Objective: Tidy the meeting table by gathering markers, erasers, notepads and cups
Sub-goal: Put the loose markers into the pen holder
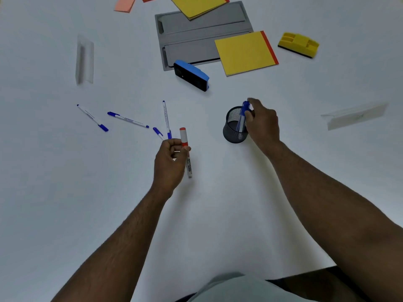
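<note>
From the head view, the right hand (pixel 262 122) pinches a blue marker (pixel 243 116) at its capped end, the lower end already inside the black mesh cup (pixel 233 132) that stands on the white surface (pixel 218 203). To do this well, I would let the marker slide down along the near wall before releasing it, so the light cup does not tip. The left hand (pixel 171 162) is closed around a red-capped marker (pixel 185 149), held just above the surface and ready to follow. Two thin blue pens (pixel 166 118) appear to rise from the same grip.

Two more blue pens (pixel 128 119) lie to the left. A blue eraser (pixel 192 75), a yellow eraser (pixel 298 44) and yellow notepads (pixel 245 53) wait near a grey tray (pixel 196 35).

The cup's bottom is hard to see through the mesh. The far notepads are cut off at the frame's top, and two clear plastic stands (pixel 85 59) are blurred.
</note>
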The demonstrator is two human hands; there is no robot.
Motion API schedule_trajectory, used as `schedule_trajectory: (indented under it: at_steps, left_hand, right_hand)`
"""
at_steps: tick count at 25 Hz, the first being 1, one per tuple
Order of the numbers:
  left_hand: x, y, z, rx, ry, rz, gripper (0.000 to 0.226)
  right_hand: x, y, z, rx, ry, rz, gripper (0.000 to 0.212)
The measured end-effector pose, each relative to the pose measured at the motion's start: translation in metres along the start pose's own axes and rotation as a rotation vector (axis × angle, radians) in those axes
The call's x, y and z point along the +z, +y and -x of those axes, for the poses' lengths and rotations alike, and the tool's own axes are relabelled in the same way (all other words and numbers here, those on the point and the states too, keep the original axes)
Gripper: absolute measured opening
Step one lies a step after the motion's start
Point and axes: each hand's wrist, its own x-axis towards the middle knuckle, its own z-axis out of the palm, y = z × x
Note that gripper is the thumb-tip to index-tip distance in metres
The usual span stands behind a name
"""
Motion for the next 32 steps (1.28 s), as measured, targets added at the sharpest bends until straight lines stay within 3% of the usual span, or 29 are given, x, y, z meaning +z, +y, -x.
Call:
schedule_trajectory:
  at_steps: [4,7,9,12,14,18,22,24,26,29,32]
  left_hand:
    - [0.009,0.006,0.002,0.005,-0.004,0.001,0.013]
    - [0.018,0.010,0.002,0.021,-0.023,-0.016,0.012]
    - [0.026,0.014,0.002,0.046,-0.048,-0.040,0.014]
    - [0.038,0.021,0.004,0.108,-0.056,-0.095,0.015]
    - [0.044,0.026,0.004,0.138,-0.043,-0.122,0.013]
    - [0.043,0.026,0.002,0.183,-0.061,-0.159,0.026]
    - [0.019,-0.012,-0.017,0.362,-0.004,-0.569,0.057]
    - [-0.001,-0.041,-0.028,0.285,-0.065,-0.868,0.069]
    - [-0.020,-0.067,-0.034,0.095,-0.189,-1.093,0.084]
    - [-0.039,-0.089,-0.036,-0.118,-0.290,-1.158,0.100]
    - [-0.045,-0.093,-0.039,-0.181,-0.323,-1.124,0.112]
  right_hand:
    - [0.002,-0.004,0.005,0.019,0.051,0.106,0.027]
    - [-0.004,-0.021,0.024,0.061,0.144,-0.003,0.024]
    - [-0.006,-0.040,0.041,0.029,0.022,-0.187,0.020]
    - [-0.007,-0.067,0.064,0.027,-0.368,-0.380,0.030]
    - [-0.006,-0.071,0.070,0.031,-0.418,-0.416,0.027]
    - [-0.012,-0.069,0.061,0.030,-0.312,-0.454,0.018]
    - [-0.044,-0.062,0.033,0.024,0.122,-0.430,0.026]
    - [-0.057,-0.054,0.019,-0.045,0.276,-0.390,0.035]
    - [-0.059,-0.043,0.008,-0.094,0.318,-0.296,0.038]
    - [-0.051,-0.027,-0.004,-0.093,0.232,-0.134,0.038]
    - [-0.037,-0.016,-0.011,-0.100,0.069,-0.008,0.039]
